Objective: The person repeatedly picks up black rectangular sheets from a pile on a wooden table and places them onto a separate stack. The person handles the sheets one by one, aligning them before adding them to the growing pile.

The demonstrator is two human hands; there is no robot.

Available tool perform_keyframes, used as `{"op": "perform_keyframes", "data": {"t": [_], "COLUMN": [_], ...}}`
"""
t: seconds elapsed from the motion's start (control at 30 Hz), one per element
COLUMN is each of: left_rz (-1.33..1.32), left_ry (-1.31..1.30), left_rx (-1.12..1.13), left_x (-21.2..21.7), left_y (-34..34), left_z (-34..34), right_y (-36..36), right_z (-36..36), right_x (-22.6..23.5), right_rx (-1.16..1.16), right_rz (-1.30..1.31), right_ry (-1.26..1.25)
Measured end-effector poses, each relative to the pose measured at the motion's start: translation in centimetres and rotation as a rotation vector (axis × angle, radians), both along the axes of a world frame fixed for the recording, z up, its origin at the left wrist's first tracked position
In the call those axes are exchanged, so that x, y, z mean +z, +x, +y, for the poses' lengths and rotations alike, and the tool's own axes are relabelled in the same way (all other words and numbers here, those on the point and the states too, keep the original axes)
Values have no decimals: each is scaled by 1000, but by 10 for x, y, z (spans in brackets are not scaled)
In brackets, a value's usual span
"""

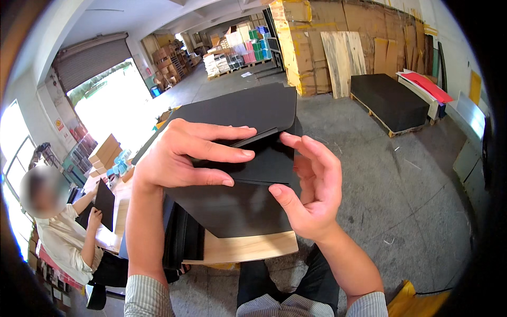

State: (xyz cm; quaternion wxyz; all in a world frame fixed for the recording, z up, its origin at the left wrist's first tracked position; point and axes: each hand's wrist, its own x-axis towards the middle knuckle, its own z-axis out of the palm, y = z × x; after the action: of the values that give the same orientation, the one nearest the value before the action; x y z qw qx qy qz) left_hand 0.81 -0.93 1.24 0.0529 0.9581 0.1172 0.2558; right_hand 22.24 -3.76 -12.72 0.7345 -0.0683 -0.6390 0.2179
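A glossy black board piece with raised, folded edges (264,161) lies between my hands, on larger black sheets (227,211). My left hand (177,153) grips it from the left, two fingers along the far raised edge and the thumb on the near edge. My right hand (317,195) curls around its right end, fingertips at the far edge and thumb at the near one. Beyond them extends a flat black panel with rounded corners (243,108). Parts of the piece under my left palm are hidden.
Black boards (185,238) stand at the left of the wooden tabletop (253,248). At left, a seated co-worker (68,227) holds a black panel (104,206). A pallet of black sheets (388,100) sits at right. A yellow object (417,301) lies lower right.
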Motion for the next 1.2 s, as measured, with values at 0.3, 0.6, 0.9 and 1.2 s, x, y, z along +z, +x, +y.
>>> {"op": "perform_keyframes", "data": {"t": [0.3,0.6,0.9,1.2], "left_rz": [-23,-34,-49,-33], "left_ry": [-64,-84,-80,-71], "left_rx": [42,31,5,14], "left_x": [1,0,0,-1], "left_y": [6,5,5,4], "left_z": [-5,-4,-4,-2], "right_y": [-8,-10,-3,-6], "right_z": [9,4,-1,4], "right_x": [-6,-11,2,-3], "right_rx": [29,-240,-219,-257], "right_rz": [111,146,74,95], "right_ry": [91,65,-20,-14]}}
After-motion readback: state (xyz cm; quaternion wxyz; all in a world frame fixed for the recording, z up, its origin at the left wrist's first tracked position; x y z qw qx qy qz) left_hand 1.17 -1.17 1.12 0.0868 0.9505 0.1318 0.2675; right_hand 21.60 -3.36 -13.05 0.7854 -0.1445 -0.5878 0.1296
